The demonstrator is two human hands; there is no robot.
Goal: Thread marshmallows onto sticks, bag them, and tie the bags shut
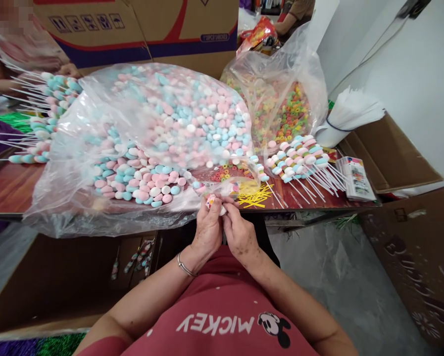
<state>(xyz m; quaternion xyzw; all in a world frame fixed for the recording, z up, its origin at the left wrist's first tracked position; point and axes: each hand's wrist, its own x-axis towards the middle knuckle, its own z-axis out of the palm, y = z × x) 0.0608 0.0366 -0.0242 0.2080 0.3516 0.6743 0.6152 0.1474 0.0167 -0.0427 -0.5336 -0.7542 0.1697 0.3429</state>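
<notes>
My left hand [208,228] is closed, its thumb and fingers pinching a small printed clear wrapper [210,199] in front of my body. Against it, at the table's front edge, my right hand [241,232] is also closed, with fingertips pressed on the same wrapper. A white bit [222,211] shows between the thumbs; its kind is hidden. Just beyond my fingers lie yellow twist ties [254,194] and a few ring candies [225,172]. Pink, blue and white candies [143,180] spill from a large clear bag [95,106] to the left.
Candy skewers [299,157] lie at right by a stack of printed cards [355,178] and a white jug of sticks [350,116]. More skewers [54,106] are piled at left, near another person's arm. An open carton [76,287] below holds wrapped skewers. A big cardboard box [192,54] stands behind.
</notes>
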